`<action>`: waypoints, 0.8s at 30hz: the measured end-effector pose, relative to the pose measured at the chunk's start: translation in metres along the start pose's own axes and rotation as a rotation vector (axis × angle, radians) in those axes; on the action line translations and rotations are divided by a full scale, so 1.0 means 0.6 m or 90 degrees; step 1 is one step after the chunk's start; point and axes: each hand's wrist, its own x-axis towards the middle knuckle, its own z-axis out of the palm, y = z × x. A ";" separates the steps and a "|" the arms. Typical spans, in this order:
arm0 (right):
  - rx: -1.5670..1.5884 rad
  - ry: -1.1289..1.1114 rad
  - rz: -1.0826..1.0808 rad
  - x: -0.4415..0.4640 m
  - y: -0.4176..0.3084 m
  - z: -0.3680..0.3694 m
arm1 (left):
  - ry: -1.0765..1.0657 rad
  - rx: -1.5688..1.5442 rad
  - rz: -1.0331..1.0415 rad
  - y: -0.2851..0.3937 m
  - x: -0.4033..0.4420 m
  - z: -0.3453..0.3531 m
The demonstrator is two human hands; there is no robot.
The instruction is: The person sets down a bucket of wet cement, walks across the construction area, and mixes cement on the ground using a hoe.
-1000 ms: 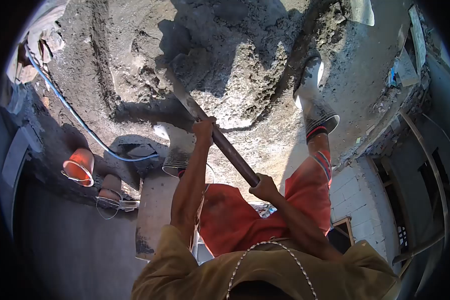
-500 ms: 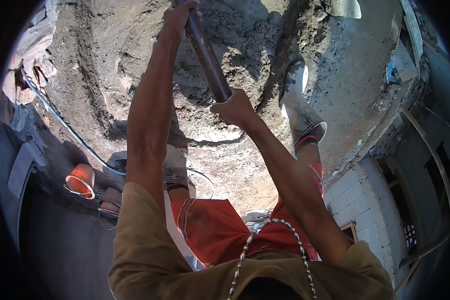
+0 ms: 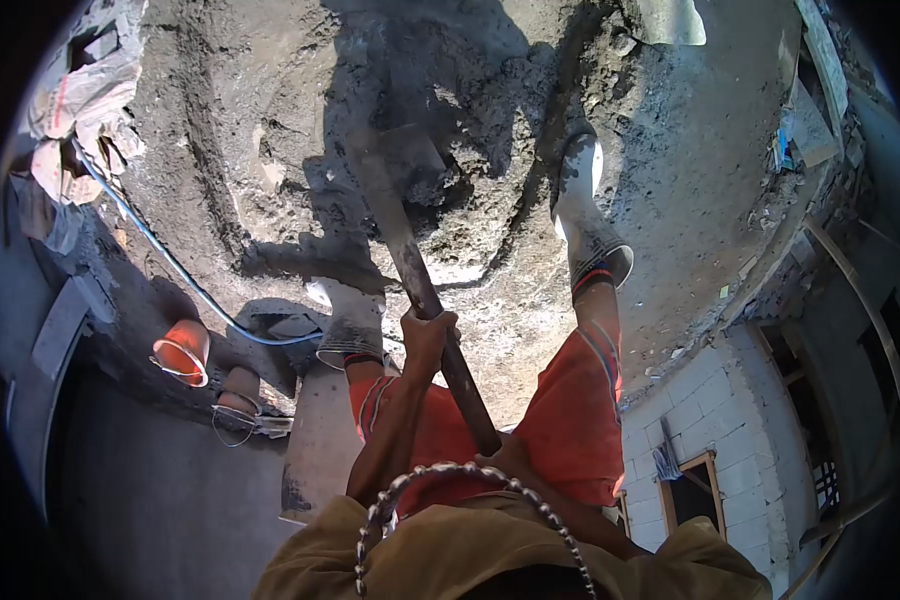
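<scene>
My left hand (image 3: 427,338) is closed round the middle of the long wooden handle of a hoe (image 3: 410,265). Close to my lap, my right hand (image 3: 505,457) grips the handle's butt end; it is partly in shadow. The handle slopes away from me toward a wet grey mortar mix (image 3: 480,225) on the ground. Its far end and the flat blade are blurred and dark against the mix, so the blade's edge is hard to make out.
My two rubber boots (image 3: 580,205) stand on either side of the mix. To the left are an orange bucket (image 3: 182,350), a second bucket (image 3: 240,388) and a blue hose (image 3: 160,245). A block wall (image 3: 690,420) rises at the right, with bent poles (image 3: 875,325) beyond it.
Both hands have come down and back toward my body with the hoe. The left hand went from far ahead to near my knees, the right to my lap. Both still grip the handle.
</scene>
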 end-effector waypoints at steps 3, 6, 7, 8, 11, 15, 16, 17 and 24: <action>-0.028 0.132 -0.120 0.105 -0.076 -0.040 | -0.052 -0.027 0.110 0.112 0.060 0.057; -0.033 0.205 -0.251 0.225 -0.215 -0.134 | -0.096 0.083 0.299 0.286 0.157 0.174; 0.073 0.163 -0.253 0.268 -0.236 -0.155 | -0.141 0.194 0.310 0.332 0.188 0.205; 0.170 0.104 -0.231 0.282 -0.276 -0.178 | -0.160 0.222 0.401 0.361 0.219 0.238; 0.381 0.022 -0.121 0.269 -0.324 -0.176 | -0.207 0.276 0.320 0.338 0.295 0.288; 0.555 -0.020 0.094 0.233 -0.142 -0.022 | -0.152 0.362 0.125 0.060 0.292 0.188; 0.504 -0.015 0.102 0.209 -0.104 0.004 | -0.102 0.363 0.134 -0.012 0.295 0.156; 0.496 -0.042 0.128 0.179 -0.074 0.027 | -0.111 0.343 0.085 -0.084 0.304 0.116; 0.142 -0.085 0.125 -0.018 -0.039 0.084 | 0.018 0.209 -0.024 -0.064 0.037 -0.063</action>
